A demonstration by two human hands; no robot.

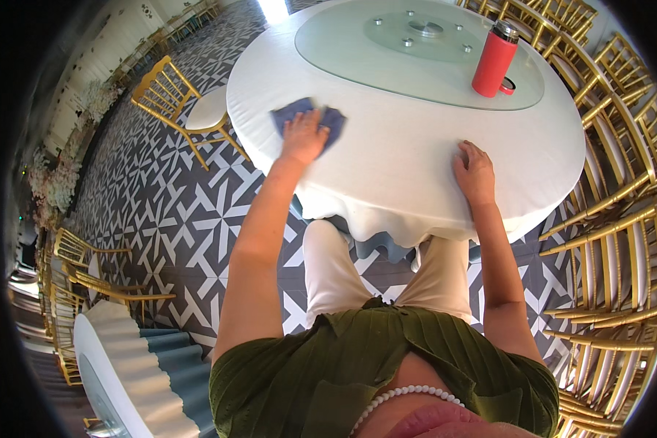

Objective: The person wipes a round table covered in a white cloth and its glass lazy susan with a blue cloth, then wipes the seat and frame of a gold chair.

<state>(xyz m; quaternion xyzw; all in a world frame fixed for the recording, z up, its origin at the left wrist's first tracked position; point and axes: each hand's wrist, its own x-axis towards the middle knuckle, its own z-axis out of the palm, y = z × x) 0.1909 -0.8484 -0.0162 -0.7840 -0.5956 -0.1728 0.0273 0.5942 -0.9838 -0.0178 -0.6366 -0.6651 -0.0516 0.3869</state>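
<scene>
My left hand [305, 138] lies palm down on a crumpled dark blue cloth [333, 121], which rests on the left part of a round table covered by a white tablecloth [383, 148]. Nearer the table's right front edge, my right hand [475, 171] rests on the tablecloth with its fingers loosely bent and no object visible in it. Beyond both hands is a round glass turntable [350, 60]. A red bottle [493, 63] with a steel neck stands upright on its right part, and a small red lid [507, 86] lies beside the bottle's base.
One gold chair [169, 98] with a white seat stands left of the table. Stacked gold chairs [607, 230] crowd the right side. Behind me at the lower left is another round table [107, 361], with more gold chairs near it. The floor is patterned tile.
</scene>
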